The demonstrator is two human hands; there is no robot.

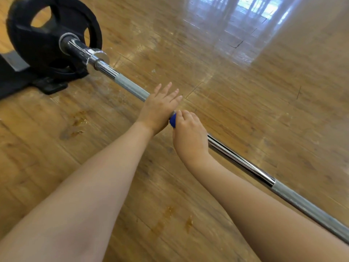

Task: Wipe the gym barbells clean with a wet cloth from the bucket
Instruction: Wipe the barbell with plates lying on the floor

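Note:
A chrome barbell bar (243, 163) runs diagonally from the upper left to the lower right, just above a wooden floor. A black weight plate (43, 46) sits on its left end. My right hand (189, 135) is closed around the bar with a blue cloth (172, 120) bunched in it; only a small part of the cloth shows. My left hand (159, 108) rests flat on the bar right beside it, fingers spread and pointing away. The two hands touch. No bucket is in view.
A black stand or mat (24, 82) lies under the plate at the far left. The wooden floor (245, 82) has brownish wet stains (79, 121) near my arms and bright window reflections at the top right.

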